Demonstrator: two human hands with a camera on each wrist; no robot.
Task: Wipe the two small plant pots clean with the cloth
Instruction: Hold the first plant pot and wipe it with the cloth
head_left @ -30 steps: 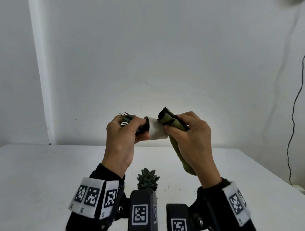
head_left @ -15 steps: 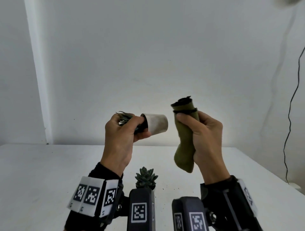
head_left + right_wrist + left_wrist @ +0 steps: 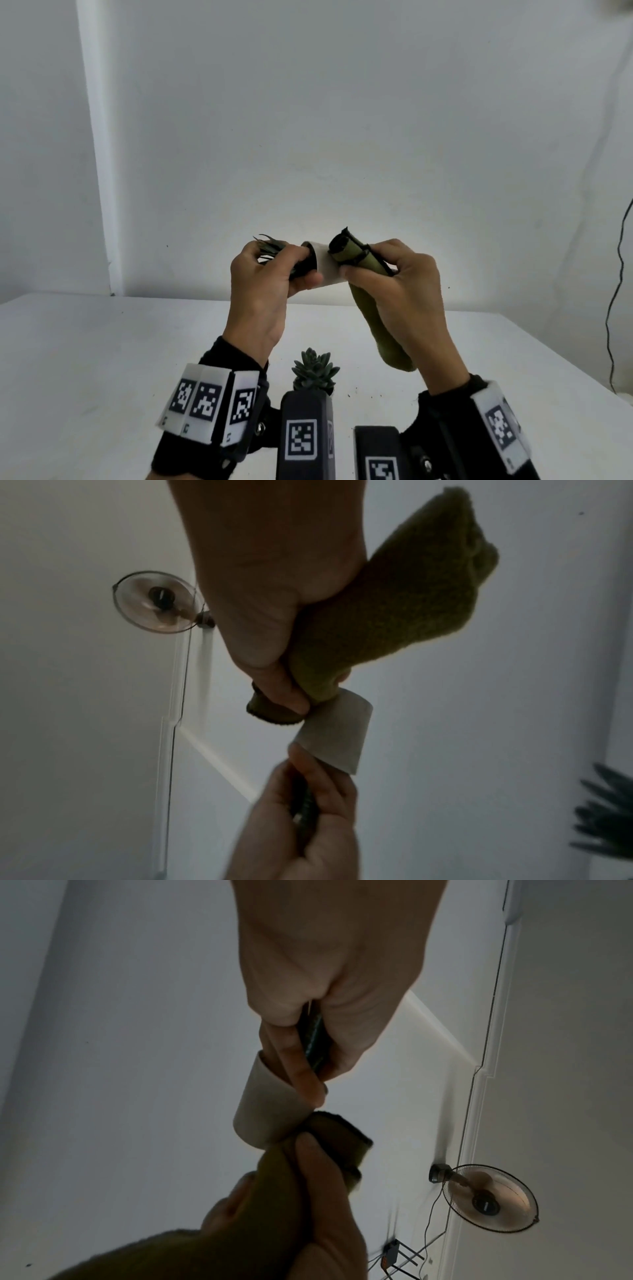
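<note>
My left hand [image 3: 270,274] holds a small white plant pot [image 3: 327,267] on its side above the table, fingers curled round its top and the spiky green plant [image 3: 270,248]. My right hand [image 3: 394,274] grips a rolled olive-green cloth [image 3: 356,257] and presses its end against the pot's base. In the left wrist view the pot [image 3: 267,1110] meets the cloth [image 3: 329,1145]. The right wrist view shows the cloth [image 3: 394,601] bunched in my palm, touching the pot [image 3: 335,737]. A second pot holding a green succulent [image 3: 315,371] stands on the table below, its body hidden by a wrist camera.
The white table [image 3: 102,359] runs to a white wall behind. A black cable [image 3: 616,291] hangs down the wall at the right. A wall fan [image 3: 489,1199] shows in the left wrist view. Dark specks [image 3: 356,390] lie on the table near the succulent.
Half a second ago the cloth was held upright, apart from the pot. My right hand has tilted it left and brought its end back against the pot's base.
</note>
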